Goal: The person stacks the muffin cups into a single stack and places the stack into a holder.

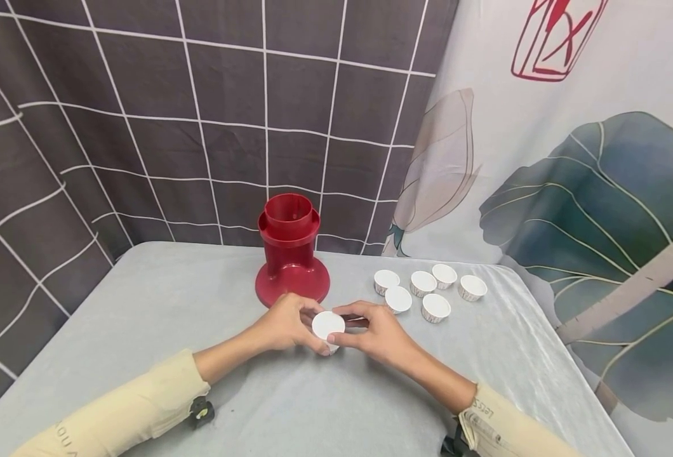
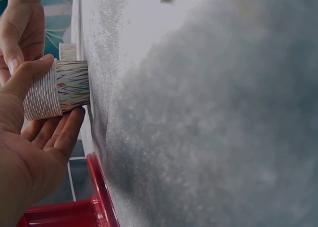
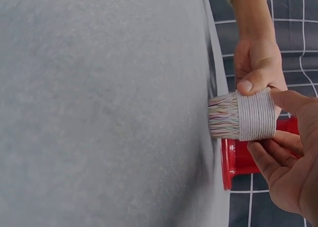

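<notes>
A stack of nested paper baking cups stands on the cloth in the middle of the table. Its side shows many white rims packed together above a streaked, coloured cup wall. My left hand grips the stack from the left, thumb on the near side and fingers behind. From the right, my right hand holds the same stack between thumb and fingers, also visible in the right wrist view. Just behind the left hand stands a red plastic stand with a round tube top and a broad round base.
Several single white baking cups stand loosely grouped at the back right of the table. A pale grey cloth covers the table. Behind it hang a dark gridded curtain and a white curtain with leaf prints.
</notes>
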A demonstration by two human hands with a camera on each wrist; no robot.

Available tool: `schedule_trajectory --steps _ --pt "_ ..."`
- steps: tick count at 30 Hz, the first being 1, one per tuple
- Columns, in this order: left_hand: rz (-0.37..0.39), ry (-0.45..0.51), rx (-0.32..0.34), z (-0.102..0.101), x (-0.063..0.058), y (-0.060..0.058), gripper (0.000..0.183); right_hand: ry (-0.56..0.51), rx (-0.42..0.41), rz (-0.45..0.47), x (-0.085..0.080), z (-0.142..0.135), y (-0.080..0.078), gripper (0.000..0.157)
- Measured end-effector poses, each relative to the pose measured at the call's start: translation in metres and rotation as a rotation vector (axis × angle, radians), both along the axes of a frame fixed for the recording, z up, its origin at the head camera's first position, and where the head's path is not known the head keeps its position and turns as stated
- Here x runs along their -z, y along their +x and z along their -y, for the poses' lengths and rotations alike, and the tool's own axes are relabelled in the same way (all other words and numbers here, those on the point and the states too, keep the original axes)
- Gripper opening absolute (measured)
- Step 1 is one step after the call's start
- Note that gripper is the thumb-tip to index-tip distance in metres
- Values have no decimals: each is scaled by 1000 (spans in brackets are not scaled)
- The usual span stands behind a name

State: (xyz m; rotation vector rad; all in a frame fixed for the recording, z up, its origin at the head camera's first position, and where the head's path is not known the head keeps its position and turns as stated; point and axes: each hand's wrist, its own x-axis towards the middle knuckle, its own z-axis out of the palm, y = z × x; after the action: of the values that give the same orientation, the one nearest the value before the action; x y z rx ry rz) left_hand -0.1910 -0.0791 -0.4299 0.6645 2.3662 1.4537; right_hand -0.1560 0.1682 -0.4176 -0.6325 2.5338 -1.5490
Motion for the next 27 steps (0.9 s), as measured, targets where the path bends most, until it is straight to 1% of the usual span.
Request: schedule_trajectory --steps 5,12,19,24,27 --pt "-2 2 2 -1 1 0 47 11 5 1 -1 -3 1 44" --pt "-3 -1 3 -1 1 -1 46 54 -11 -90 -2 -10 2 36" --pt "-15 -1 3 1 2 -1 46 73 -33 -125 -3 -16 2 29" --pt "-21 -21 -7 1 2 0 46 121 -13 -149 -2 -20 2 27" --pt "-21 -22 -9 0 1 0 45 138 9 -149 -2 -24 3 27"
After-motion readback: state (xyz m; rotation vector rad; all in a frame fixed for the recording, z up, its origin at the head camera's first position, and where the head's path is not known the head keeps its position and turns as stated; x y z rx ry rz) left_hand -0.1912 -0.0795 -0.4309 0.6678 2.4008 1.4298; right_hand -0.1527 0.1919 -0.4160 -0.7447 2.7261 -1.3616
